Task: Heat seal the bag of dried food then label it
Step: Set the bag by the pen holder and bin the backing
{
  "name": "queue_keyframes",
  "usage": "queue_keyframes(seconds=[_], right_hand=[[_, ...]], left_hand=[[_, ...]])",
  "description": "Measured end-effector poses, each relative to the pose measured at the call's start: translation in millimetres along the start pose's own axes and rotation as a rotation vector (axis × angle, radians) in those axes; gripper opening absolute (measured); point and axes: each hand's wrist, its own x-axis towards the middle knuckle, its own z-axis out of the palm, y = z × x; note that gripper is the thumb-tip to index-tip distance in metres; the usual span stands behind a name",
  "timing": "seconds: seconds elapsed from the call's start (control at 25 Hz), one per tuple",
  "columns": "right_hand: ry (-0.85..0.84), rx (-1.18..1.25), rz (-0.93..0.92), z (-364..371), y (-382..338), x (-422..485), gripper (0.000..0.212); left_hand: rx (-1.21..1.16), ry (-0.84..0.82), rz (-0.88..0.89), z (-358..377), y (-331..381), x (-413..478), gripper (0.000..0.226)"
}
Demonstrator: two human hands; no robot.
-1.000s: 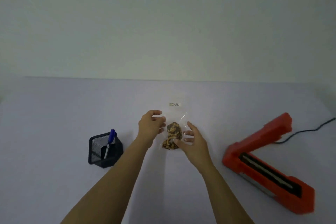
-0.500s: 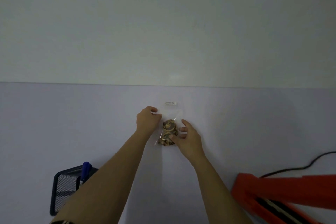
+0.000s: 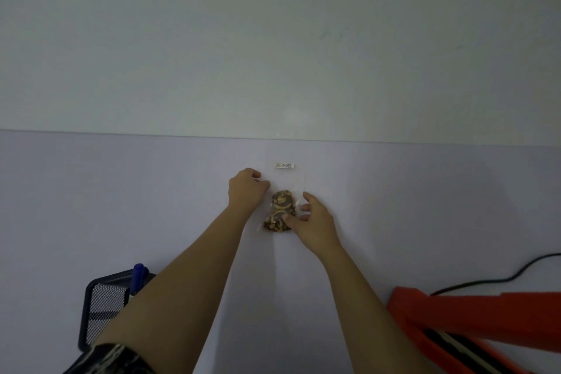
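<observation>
one clear bag (image 3: 280,211), edges faint

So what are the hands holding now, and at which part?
Both hands are on the clear bag of dried food: left hand at its upper left edge, right hand at its right side. A closed grip cannot be told.

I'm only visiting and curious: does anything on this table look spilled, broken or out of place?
Nothing stands out. The bag of dried food lies between both hands with no bits showing loose outside it, the label lies flat just beyond, and the red heat sealer sits open.
</observation>
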Motion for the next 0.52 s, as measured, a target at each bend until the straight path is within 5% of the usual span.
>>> queue_keyframes(seconds=[0.28, 0.52], right_hand=[[0.041, -0.264, -0.197, 4.1, -18.5, -49.5, 0.054], [-0.087, -0.497, -0.263, 48.0, 12.5, -143.7, 0.053]], left_hand=[[0.048, -0.004, 0.037, -38.6, 6.7, -65.7, 0.047], [-0.029, 0.026, 0.096, -64.7, -36.9, -196.7, 0.039]])
